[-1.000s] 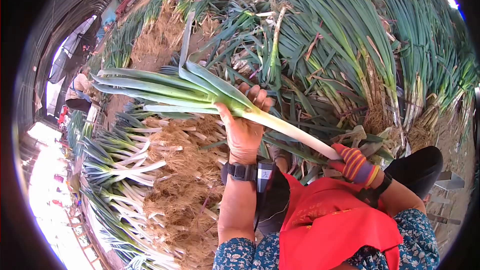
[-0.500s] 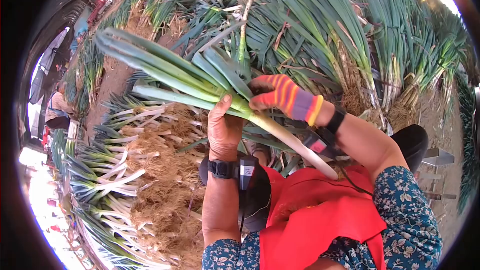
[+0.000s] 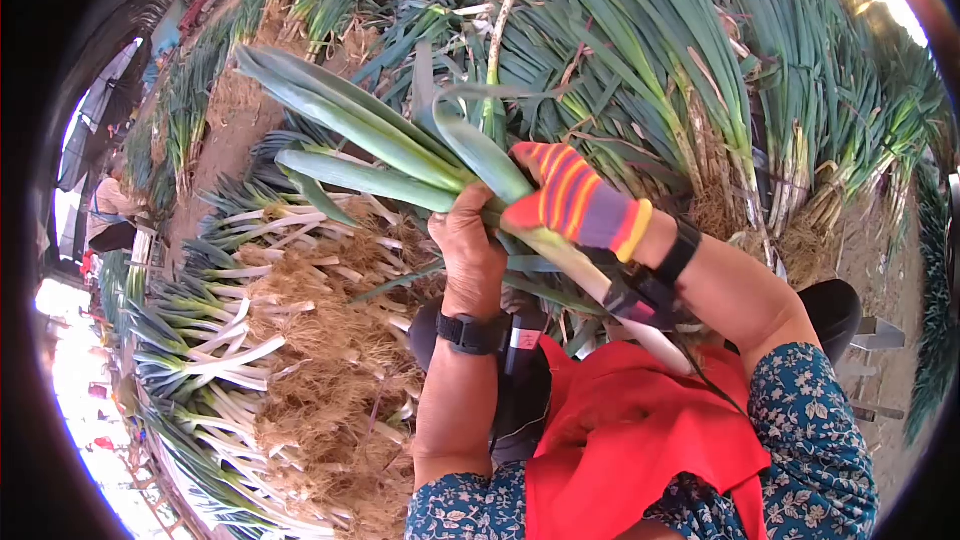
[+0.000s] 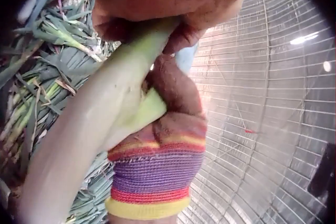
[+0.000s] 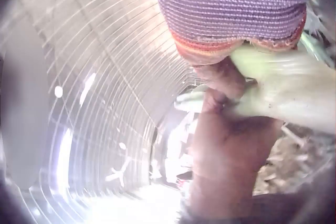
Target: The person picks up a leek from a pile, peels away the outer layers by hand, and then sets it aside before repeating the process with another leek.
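Note:
A leek point(image 3: 655, 345) lies slantwise between both hands in the head view, its leaves point(image 3: 360, 120) fanning up-left and its white end over the red apron. My bare left hand point(image 3: 470, 250) grips it where stem turns to leaf. Close beside it, my right hand point(image 3: 580, 200), in a striped glove, holds an outer leaf point(image 3: 480, 155) that curls away from the others. In the left wrist view, a pale flap point(image 4: 149, 111) of that leaf's base splits off the stem point(image 4: 89, 108) at the gloved hand point(image 4: 157, 169). The right wrist view shows the left hand point(image 5: 231, 150) below the glove.
Leeks with brown roots point(image 3: 330, 340) are heaped at the left. Tall bundles of uncleaned leeks point(image 3: 640, 70) stand or lean at the back and right, with loose leaves strewn in front. Another person point(image 3: 115, 210) sits at the far left. A metal stool-like piece point(image 3: 880, 333) is at right.
My right hand has left the leek's white end, moved up to the leaf base and taken hold of an outer leaf, now bent away from the rest. The left hand keeps its grip.

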Available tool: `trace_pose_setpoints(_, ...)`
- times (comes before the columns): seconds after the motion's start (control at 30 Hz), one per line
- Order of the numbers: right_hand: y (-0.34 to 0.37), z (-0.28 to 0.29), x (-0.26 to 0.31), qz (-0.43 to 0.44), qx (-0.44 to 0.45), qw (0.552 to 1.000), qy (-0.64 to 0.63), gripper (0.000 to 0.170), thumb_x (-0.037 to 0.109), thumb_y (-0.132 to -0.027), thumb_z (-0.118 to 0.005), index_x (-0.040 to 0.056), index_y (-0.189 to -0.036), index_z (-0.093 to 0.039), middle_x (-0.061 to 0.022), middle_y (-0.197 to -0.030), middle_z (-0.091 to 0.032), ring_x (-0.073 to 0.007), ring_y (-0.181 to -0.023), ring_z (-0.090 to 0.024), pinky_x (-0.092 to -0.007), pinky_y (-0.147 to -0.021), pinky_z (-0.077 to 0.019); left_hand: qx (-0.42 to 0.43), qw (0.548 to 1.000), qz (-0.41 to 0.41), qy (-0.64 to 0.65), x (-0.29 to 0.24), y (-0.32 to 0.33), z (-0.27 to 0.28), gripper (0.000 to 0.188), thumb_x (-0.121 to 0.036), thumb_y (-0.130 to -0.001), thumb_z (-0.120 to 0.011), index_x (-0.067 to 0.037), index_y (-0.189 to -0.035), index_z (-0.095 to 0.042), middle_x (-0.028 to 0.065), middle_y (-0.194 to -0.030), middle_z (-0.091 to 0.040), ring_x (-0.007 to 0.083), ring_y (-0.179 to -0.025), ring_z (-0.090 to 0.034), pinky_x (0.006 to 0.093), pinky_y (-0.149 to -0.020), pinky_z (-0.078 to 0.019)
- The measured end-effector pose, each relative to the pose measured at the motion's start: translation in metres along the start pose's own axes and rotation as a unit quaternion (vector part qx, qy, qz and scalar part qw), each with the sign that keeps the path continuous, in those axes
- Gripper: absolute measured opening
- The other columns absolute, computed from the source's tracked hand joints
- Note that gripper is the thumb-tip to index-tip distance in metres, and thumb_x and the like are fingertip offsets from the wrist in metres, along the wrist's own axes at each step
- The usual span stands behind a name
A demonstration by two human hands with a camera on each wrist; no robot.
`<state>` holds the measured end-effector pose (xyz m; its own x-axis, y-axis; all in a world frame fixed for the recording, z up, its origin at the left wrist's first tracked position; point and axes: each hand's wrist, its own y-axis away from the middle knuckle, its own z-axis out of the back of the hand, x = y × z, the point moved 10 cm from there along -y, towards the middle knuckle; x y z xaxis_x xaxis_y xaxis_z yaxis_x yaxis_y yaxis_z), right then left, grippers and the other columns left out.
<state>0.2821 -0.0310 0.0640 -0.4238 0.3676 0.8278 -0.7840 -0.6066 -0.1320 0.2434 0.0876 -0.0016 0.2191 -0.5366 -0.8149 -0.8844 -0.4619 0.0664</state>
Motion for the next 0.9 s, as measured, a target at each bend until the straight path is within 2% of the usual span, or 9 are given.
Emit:
trace_pose_setpoints(0.07, 0.020, 0.001, 0.026, 0.023, -0.015, 0.986, -0.166, 0.043, 0.011, -0.058, -0.077, -0.0007, -0.096, -0.061, -0.0039, -0.076, -0.059, -0.0086, -0.072, -0.052, -0.0283, -0.062, -0.0451, -0.021, 0.992, 0.067, 0.110, 0.048, -0.025, 0.024, 0.024, 0.000, -0.076, -0.065, 0.001, -0.100, -0.062, 0.0056, -0.090, -0.064, 0.0141, -0.070, -0.062, 0.0263, -0.058, -0.0498)
trace_pose_setpoints(0.13, 0.044, 0.026, 0.057, 0.108, -0.026, 0.961, -0.253, 0.045, 0.007, -0.059, -0.076, -0.0009, -0.100, -0.061, -0.0016, -0.078, -0.059, -0.0078, -0.073, -0.051, -0.0266, -0.064, -0.0447, -0.024, 0.996, 0.016, -0.082, 0.043, -0.026, 0.037, 0.021, -0.001, -0.076, -0.066, 0.000, -0.097, -0.063, 0.0043, -0.088, -0.063, 0.0133, -0.068, -0.060, 0.0253, -0.056, -0.0473)
trace_pose_setpoints(0.2, 0.063, 0.055, 0.043, 0.003, -0.067, 0.943, -0.327, 0.048, 0.005, -0.059, -0.075, -0.0013, -0.103, -0.060, 0.0007, -0.078, -0.058, -0.0072, -0.075, -0.051, -0.0254, -0.068, -0.0443, -0.120, 0.989, 0.077, -0.025, 0.032, -0.011, 0.032, 0.017, -0.002, -0.075, -0.067, -0.002, -0.092, -0.064, 0.0027, -0.083, -0.062, 0.0126, -0.064, -0.058, 0.0252, -0.054, -0.0452)
trace_pose_setpoints(0.33, 0.104, 0.109, -0.063, -0.139, -0.091, 0.985, -0.053, 0.048, 0.013, -0.065, -0.074, -0.0033, -0.108, -0.060, -0.0068, -0.088, -0.062, -0.0134, -0.083, -0.057, -0.0299, -0.076, -0.0458, -0.086, 0.992, 0.088, 0.012, 0.023, -0.010, 0.035, 0.017, -0.013, -0.077, -0.071, -0.003, -0.088, -0.062, 0.0011, -0.074, -0.059, 0.0120, -0.061, -0.057, 0.0252, -0.051, -0.0426)
trace_pose_setpoints(0.4, 0.157, 0.097, -0.130, 0.151, -0.033, 0.894, 0.420, 0.060, 0.025, -0.065, -0.078, -0.0036, -0.113, -0.058, -0.0175, -0.099, -0.064, -0.0259, -0.093, -0.061, -0.0372, -0.084, -0.0458, -0.070, 0.995, 0.067, 0.028, 0.010, -0.002, 0.028, 0.019, -0.015, -0.078, -0.070, -0.003, -0.090, -0.062, 0.0023, -0.076, -0.059, 0.0128, -0.064, -0.057, 0.0259, -0.054, -0.0447)
trace_pose_setpoints(0.47, 0.201, 0.081, -0.231, -0.236, 0.153, 0.902, 0.327, 0.066, 0.032, -0.065, -0.078, -0.0027, -0.116, -0.056, -0.0233, -0.106, -0.062, -0.0362, -0.101, -0.058, -0.0432, -0.092, -0.0426, -0.053, 0.997, 0.046, 0.039, 0.002, 0.003, 0.021, 0.021, -0.016, -0.079, -0.070, -0.002, -0.092, -0.061, 0.0034, -0.078, -0.060, 0.0136, -0.066, -0.058, 0.0267, -0.057, -0.0468)
trace_pose_setpoints(0.5, 0.206, 0.080, -0.236, -0.241, 0.151, 0.902, 0.325, 0.066, 0.032, -0.065, -0.078, -0.0027, -0.116, -0.056, -0.0233, -0.106, -0.062, -0.0362, -0.101, -0.058, -0.0432, -0.092, -0.0426, -0.046, 0.998, 0.027, 0.024, 0.001, 0.005, 0.016, 0.022, -0.017, -0.080, -0.070, -0.002, -0.094, -0.061, 0.0044, -0.081, -0.060, 0.0145, -0.070, -0.058, 0.0276, -0.061, -0.0478)
trace_pose_setpoints(0.73, 0.133, 0.071, -0.050, 0.172, -0.145, 0.919, 0.324, 0.045, 0.022, -0.074, -0.072, -0.0021, -0.108, -0.056, -0.0206, -0.099, -0.061, -0.0365, -0.088, -0.059, -0.0420, -0.076, -0.0480, 0.003, 1.000, -0.002, 0.001, -0.002, 0.008, -0.013, 0.033, -0.023, -0.081, -0.069, -0.007, -0.106, -0.055, 0.0044, -0.097, -0.056, 0.0188, -0.092, -0.056, 0.0373, -0.084, -0.0476)
trace_pose_setpoints(0.9, 0.115, 0.052, -0.042, 0.141, -0.138, 0.918, 0.344, 0.032, 0.011, -0.075, -0.067, -0.0011, -0.102, -0.054, -0.0187, -0.093, -0.058, -0.0357, -0.084, -0.058, -0.0409, -0.067, -0.0484, -0.010, 0.998, 0.031, 0.056, 0.010, 0.004, -0.003, 0.030, -0.022, -0.083, -0.067, -0.006, -0.105, -0.055, 0.0054, -0.096, -0.057, 0.0191, -0.093, -0.056, 0.0376, -0.085, -0.0478)
